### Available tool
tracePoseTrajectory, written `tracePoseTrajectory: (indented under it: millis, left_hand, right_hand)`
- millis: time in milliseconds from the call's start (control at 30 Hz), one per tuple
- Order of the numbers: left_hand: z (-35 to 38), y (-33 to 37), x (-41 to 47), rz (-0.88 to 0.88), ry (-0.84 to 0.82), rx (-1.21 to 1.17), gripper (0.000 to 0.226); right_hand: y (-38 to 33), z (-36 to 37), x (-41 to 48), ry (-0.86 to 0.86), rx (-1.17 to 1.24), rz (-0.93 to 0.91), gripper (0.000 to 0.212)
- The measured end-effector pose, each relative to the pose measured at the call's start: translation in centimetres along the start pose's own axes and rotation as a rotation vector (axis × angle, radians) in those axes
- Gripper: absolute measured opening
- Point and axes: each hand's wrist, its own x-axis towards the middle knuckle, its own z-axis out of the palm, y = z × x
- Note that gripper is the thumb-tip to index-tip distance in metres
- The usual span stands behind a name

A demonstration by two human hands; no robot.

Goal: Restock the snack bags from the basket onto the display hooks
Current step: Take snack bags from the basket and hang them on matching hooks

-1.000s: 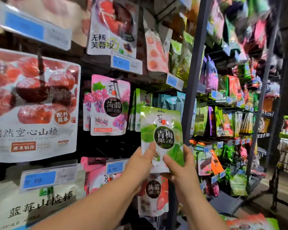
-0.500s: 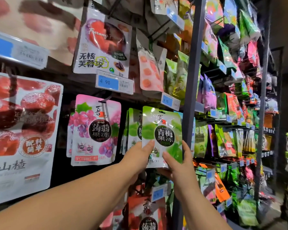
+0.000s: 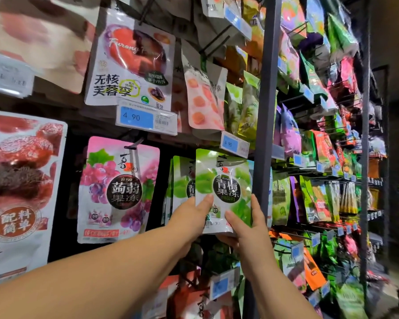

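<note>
A green plum jelly bag [image 3: 224, 180] is held up against the display, its top edge just under a blue price tag [image 3: 234, 143]. My left hand [image 3: 191, 217] pinches its lower left edge and my right hand [image 3: 247, 224] grips its lower right corner. Right behind it hang more green jelly bags [image 3: 182, 183] of the same kind on a hook. The hook itself is hidden by the bag. No basket is in view.
A pink grape jelly bag [image 3: 120, 189] hangs to the left, a plum bag [image 3: 131, 61] above it with a 4.90 tag [image 3: 145, 119]. A grey upright post [image 3: 264, 111] stands just right of my hands. Rows of hanging snacks [image 3: 320, 180] fill the racks beyond.
Both hands have raised the green jelly bag from in front of the post up and slightly left, level with the same green bags on their hook. My view tilted upward.
</note>
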Motion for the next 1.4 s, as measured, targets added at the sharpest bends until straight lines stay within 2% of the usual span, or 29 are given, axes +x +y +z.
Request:
tracePoseTrajectory:
  millis: [67,100,233,333,433,500,600,767,867,900,967,1033,1133,1200,1300,1400]
  left_hand:
    - [-0.1,0.0,0.0,0.010,-0.005,0.007,0.070]
    - [-0.1,-0.2,0.4,0.013,-0.008,0.019,0.071]
    - [0.0,-1.5,1.9,-0.039,0.019,0.026,0.094]
    - [-0.4,-1.2,1.7,-0.051,0.040,0.034,0.054]
    - [-1.0,-1.5,2.2,-0.064,0.065,0.057,0.047]
    - [-1.3,-1.7,2.5,-0.069,0.071,0.074,0.052]
    - [-1.6,-1.8,3.0,-0.085,0.072,0.079,0.075]
    - [-2.1,-2.9,4.7,-0.054,0.065,0.043,0.098]
    - [-2.4,-3.5,5.4,-0.055,0.101,0.066,0.101]
    - [-2.5,-3.7,5.7,-0.055,0.106,0.075,0.100]
    - [-2.6,-4.6,6.8,-0.052,0.131,0.067,0.113]
    - [-2.5,-5.9,8.2,-0.054,0.152,0.088,0.120]
    - [-2.4,-5.3,7.5,-0.091,0.167,0.087,0.115]
    - [-2.3,-5.3,7.2,-0.129,0.186,0.091,0.101]
    - [-2.0,-5.2,6.1,-0.219,0.205,-0.035,0.100]
    - [-1.7,-4.8,4.8,-0.265,0.199,-0.040,0.069]
  right_hand:
    - [0.0,-0.2,0.2,-0.024,0.012,-0.008,0.075]
    - [0.0,-0.3,0.3,-0.032,0.031,-0.012,0.070]
    - [0.7,-0.4,1.0,-0.072,0.070,0.014,0.057]
    - [0.8,0.0,1.5,-0.086,0.051,0.040,0.055]
    - [1.1,0.4,2.1,-0.107,0.042,0.059,0.051]
    - [1.6,0.7,2.5,-0.112,0.042,0.085,0.051]
    - [2.4,1.1,3.1,-0.112,-0.001,0.128,0.051]
    - [3.5,2.2,4.1,-0.101,-0.052,0.185,0.049]
    - [4.6,2.7,4.8,-0.088,-0.067,0.192,0.062]
    - [4.8,2.9,4.8,-0.083,-0.080,0.186,0.073]
    - [5.1,3.2,5.0,-0.081,-0.126,0.179,0.095]
    - [5.0,3.3,5.0,-0.080,-0.179,0.174,0.097]
    - [4.6,3.5,4.7,-0.087,-0.229,0.172,0.079]
    - [4.4,3.6,4.4,-0.069,-0.329,0.168,0.089]
    - [3.7,3.4,3.6,-0.059,-0.465,0.175,0.097]
    - [2.5,2.9,3.1,-0.051,-0.594,0.176,0.075]
